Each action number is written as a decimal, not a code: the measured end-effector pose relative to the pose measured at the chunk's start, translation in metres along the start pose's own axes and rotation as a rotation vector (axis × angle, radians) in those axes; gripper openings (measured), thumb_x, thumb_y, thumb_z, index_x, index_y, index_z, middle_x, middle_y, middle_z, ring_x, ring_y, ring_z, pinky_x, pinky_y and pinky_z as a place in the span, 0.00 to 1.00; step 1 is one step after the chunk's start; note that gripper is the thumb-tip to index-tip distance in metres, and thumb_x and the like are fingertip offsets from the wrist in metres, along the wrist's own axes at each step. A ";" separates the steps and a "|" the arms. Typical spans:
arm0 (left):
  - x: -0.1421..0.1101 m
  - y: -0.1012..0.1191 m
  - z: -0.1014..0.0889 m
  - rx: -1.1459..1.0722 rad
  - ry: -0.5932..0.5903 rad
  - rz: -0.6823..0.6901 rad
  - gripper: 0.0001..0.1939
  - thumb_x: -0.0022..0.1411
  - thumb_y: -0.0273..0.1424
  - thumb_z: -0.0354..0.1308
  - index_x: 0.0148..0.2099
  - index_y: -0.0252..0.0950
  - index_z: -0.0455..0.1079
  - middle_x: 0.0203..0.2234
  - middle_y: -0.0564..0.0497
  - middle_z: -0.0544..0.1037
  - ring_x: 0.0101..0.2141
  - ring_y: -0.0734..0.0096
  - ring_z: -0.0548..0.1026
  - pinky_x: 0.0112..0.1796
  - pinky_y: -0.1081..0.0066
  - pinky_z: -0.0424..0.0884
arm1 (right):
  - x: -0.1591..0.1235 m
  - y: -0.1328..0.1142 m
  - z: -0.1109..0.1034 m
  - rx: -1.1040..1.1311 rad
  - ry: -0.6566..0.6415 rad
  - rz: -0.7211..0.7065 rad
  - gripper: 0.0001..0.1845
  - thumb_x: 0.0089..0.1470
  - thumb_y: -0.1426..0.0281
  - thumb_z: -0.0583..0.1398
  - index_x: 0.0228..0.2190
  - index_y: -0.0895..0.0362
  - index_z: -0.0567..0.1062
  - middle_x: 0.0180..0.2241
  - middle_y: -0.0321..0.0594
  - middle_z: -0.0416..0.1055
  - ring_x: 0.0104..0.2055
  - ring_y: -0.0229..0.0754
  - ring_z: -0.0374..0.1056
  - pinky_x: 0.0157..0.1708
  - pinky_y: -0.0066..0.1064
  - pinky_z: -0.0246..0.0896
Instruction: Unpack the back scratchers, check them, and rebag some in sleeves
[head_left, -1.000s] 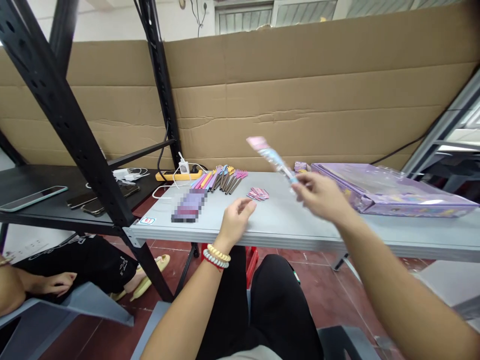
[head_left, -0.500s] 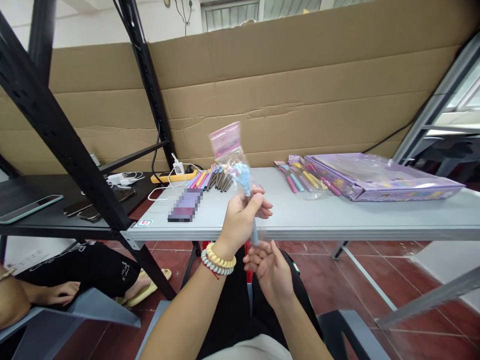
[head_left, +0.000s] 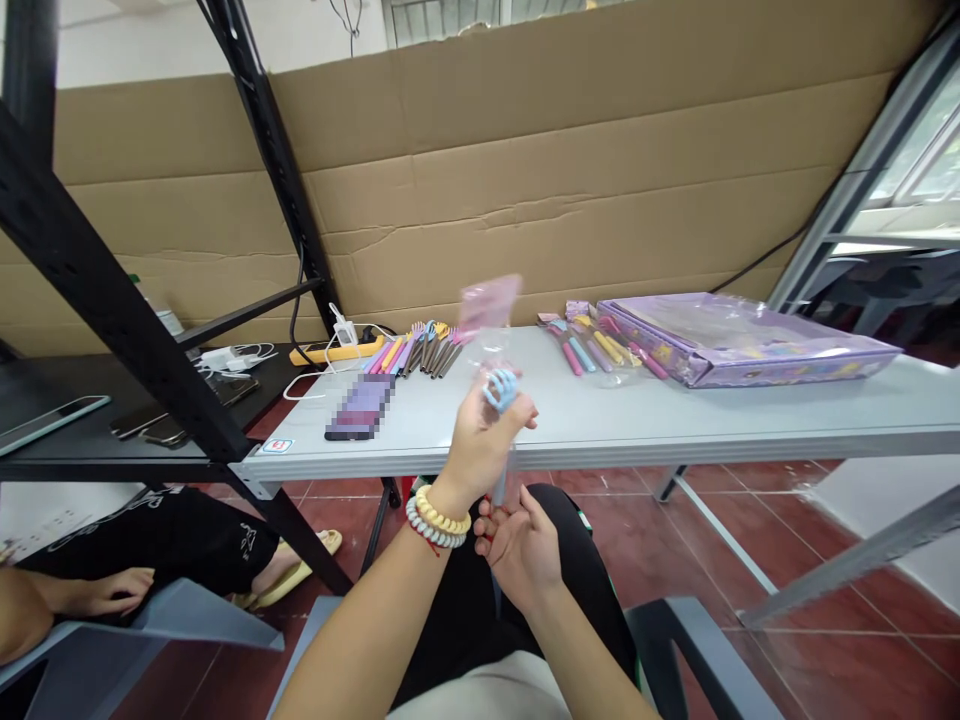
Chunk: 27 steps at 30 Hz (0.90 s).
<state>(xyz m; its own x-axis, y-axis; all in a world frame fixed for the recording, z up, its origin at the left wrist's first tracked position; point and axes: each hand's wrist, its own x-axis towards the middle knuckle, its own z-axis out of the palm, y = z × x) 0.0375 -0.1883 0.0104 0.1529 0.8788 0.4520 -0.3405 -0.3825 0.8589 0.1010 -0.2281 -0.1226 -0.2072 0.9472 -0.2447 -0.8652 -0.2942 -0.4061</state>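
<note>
My left hand point(head_left: 480, 435), with a yellow and a grey coil band on its wrist, is closed around a back scratcher in a clear plastic bag. Its light blue clawed head point(head_left: 501, 389) sticks out above my thumb. Over it stands the bag's pink top point(head_left: 489, 306), blurred by motion. The pale blue handle end point(head_left: 500, 488) shows below my left fingers. My right hand point(head_left: 521, 550) is palm up beside that lower end, fingers loosely curled and thumb apart. Whether its fingertips touch the handle or bag, I cannot tell.
Loose back scratchers point(head_left: 427, 352) with coloured and dark handles lie behind a phone point(head_left: 361, 405). Bagged ones point(head_left: 596, 350) lie beside a purple box point(head_left: 750, 340). A black rack post point(head_left: 112, 260) rises at left, near a power strip point(head_left: 337, 353). Another person's hand point(head_left: 112, 590) rests lower left.
The bagged back scratcher has turned and come lower, its clawed head now closer to my left thumb. My right hand has shifted slightly left. The whole view has tilted a little.
</note>
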 end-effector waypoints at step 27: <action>0.068 0.092 -0.043 -0.143 0.385 0.202 0.10 0.59 0.38 0.52 0.32 0.36 0.62 0.17 0.59 0.66 0.20 0.81 0.68 0.32 0.71 0.68 | 0.004 -0.011 -0.031 -0.190 -0.247 -0.172 0.16 0.48 0.58 0.64 0.31 0.58 0.73 0.16 0.27 0.52 0.15 0.27 0.47 0.16 0.21 0.44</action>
<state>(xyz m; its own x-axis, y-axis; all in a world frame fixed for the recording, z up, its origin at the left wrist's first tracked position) -0.0239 -0.1513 0.1100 -0.2764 0.8428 0.4617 -0.4569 -0.5379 0.7084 0.1239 -0.2246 -0.1459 -0.1896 0.9805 0.0522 -0.8014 -0.1238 -0.5851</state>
